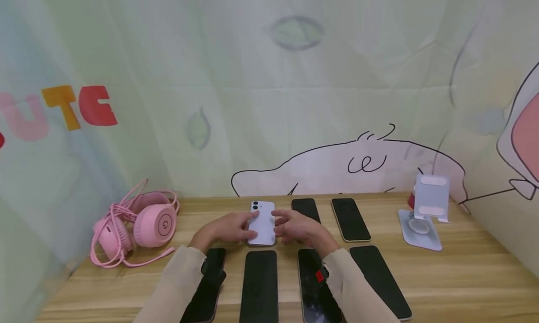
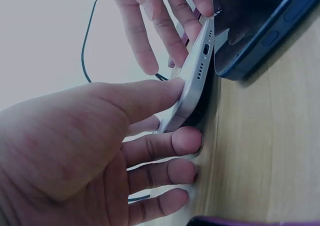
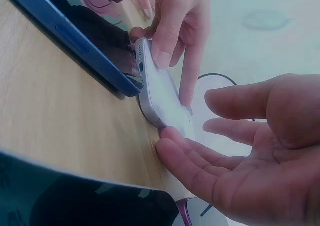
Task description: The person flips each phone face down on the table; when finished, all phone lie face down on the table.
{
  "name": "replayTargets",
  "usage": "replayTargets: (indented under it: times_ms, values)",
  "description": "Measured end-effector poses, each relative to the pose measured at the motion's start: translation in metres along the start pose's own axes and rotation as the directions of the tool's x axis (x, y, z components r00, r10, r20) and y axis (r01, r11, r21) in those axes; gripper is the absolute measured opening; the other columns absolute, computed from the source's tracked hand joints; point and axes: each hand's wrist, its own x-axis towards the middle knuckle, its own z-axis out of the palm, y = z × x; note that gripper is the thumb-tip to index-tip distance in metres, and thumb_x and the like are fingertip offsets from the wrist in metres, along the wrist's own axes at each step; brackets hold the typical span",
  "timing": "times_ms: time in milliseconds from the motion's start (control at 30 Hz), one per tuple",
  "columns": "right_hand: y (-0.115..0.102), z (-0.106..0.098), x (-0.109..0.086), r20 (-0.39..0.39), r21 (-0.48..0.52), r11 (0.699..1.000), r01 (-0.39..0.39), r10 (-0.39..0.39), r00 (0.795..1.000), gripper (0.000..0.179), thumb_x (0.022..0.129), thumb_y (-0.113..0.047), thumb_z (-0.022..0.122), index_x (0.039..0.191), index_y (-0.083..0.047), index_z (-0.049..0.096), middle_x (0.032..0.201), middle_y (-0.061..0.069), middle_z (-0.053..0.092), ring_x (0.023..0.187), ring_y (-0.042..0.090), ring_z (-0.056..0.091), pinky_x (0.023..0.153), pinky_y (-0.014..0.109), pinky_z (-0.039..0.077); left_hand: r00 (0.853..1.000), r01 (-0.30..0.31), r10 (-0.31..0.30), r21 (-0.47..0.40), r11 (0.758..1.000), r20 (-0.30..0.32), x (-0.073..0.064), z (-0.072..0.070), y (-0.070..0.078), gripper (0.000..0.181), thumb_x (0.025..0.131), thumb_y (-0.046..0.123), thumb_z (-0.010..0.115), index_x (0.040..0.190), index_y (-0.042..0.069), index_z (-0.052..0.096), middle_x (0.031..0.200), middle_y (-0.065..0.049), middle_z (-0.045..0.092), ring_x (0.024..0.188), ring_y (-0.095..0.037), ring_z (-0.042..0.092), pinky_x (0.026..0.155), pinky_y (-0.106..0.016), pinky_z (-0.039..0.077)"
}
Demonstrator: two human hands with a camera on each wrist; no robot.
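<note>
A white smartphone lies face down at the back of the wooden table, its two camera lenses toward the wall. My left hand pinches its left edge, the thumb on the back panel and the fingers along the side. In the left wrist view the phone's charging port edge faces the camera. My right hand is at the opposite edge. Its fingertips touch the phone's side while the thumb stands off the back panel. Behind the right hand a dark phone is partly covered.
Several dark phones lie screen up in front, one nearest the white phone and another at right. A black phone lies back right. Pink headphones with a coiled cable sit left; a light phone stand stands right.
</note>
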Motion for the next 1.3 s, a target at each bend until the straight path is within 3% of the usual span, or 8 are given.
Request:
replayTargets:
  times_ms: [200, 400, 700, 967, 1133, 1300]
  values:
    - [0.001, 0.000, 0.000, -0.007, 0.009, 1.000, 0.013, -0.013, 1.000, 0.057, 0.097, -0.005, 0.060, 0.151, -0.010, 0.042, 0.145, 0.022, 0.046, 0.103, 0.027, 0.061, 0.090, 0.038, 0.053, 1.000, 0.006, -0.006, -0.002, 1.000, 0.009, 0.000, 0.000, -0.001, 0.068, 0.097, 0.027, 0.067, 0.155, 0.009, 0.036, 0.081, -0.003, 0.056, 0.074, -0.016, 0.054, 0.071, -0.031, 0.044]
    - [0.005, 0.000, 0.002, -0.003, 0.020, 0.999, 0.030, -0.030, 1.000, 0.058, 0.095, -0.002, 0.061, 0.150, -0.012, 0.044, 0.145, 0.020, 0.046, 0.106, 0.027, 0.058, 0.089, 0.036, 0.053, 1.000, 0.008, -0.008, -0.032, 0.999, 0.021, 0.001, 0.001, -0.003, 0.066, 0.095, 0.022, 0.070, 0.153, 0.007, 0.040, 0.076, -0.004, 0.056, 0.067, -0.017, 0.053, 0.066, -0.028, 0.044]
    - [0.008, -0.003, 0.001, 0.003, 0.002, 0.999, 0.054, -0.054, 0.999, 0.050, 0.094, -0.005, 0.064, 0.142, -0.010, 0.054, 0.142, 0.016, 0.050, 0.106, 0.025, 0.059, 0.092, 0.038, 0.052, 1.000, -0.013, 0.013, -0.071, 0.997, 0.004, 0.001, 0.001, -0.004, 0.063, 0.094, 0.018, 0.071, 0.150, 0.005, 0.044, 0.074, -0.004, 0.055, 0.066, -0.016, 0.053, 0.065, -0.028, 0.043]
    - [0.007, 0.002, -0.005, 0.008, -0.082, 0.994, 0.067, -0.067, 0.998, 0.044, 0.094, -0.003, 0.065, 0.138, -0.006, 0.058, 0.137, 0.016, 0.055, 0.101, 0.025, 0.059, 0.090, 0.039, 0.054, 1.000, 0.005, -0.005, 0.019, 1.000, -0.013, -0.003, 0.006, -0.001, 0.056, 0.093, 0.018, 0.073, 0.145, 0.010, 0.052, 0.077, -0.003, 0.055, 0.072, -0.016, 0.053, 0.069, -0.031, 0.043]
    - [0.000, -0.007, -0.007, 0.030, -0.210, 0.976, 0.057, -0.052, 0.998, 0.040, 0.095, -0.008, 0.065, 0.135, -0.005, 0.060, 0.129, 0.014, 0.060, 0.092, 0.023, 0.063, 0.086, 0.038, 0.056, 1.000, 0.028, -0.029, 0.096, 0.995, 0.004, 0.002, 0.001, 0.012, 0.050, 0.092, 0.015, 0.073, 0.140, 0.014, 0.058, 0.080, -0.002, 0.057, 0.073, -0.017, 0.054, 0.070, -0.032, 0.044]
    - [-0.007, -0.019, -0.014, 0.062, -0.287, 0.957, 0.045, -0.029, 0.998, 0.036, 0.096, -0.010, 0.066, 0.131, -0.005, 0.061, 0.115, 0.010, 0.066, 0.089, 0.023, 0.065, 0.084, 0.039, 0.056, 1.000, 0.014, -0.018, 0.155, 0.988, 0.023, 0.005, -0.003, 0.022, 0.044, 0.092, 0.015, 0.074, 0.134, 0.019, 0.064, 0.083, -0.001, 0.060, 0.074, -0.018, 0.054, 0.070, -0.032, 0.046]
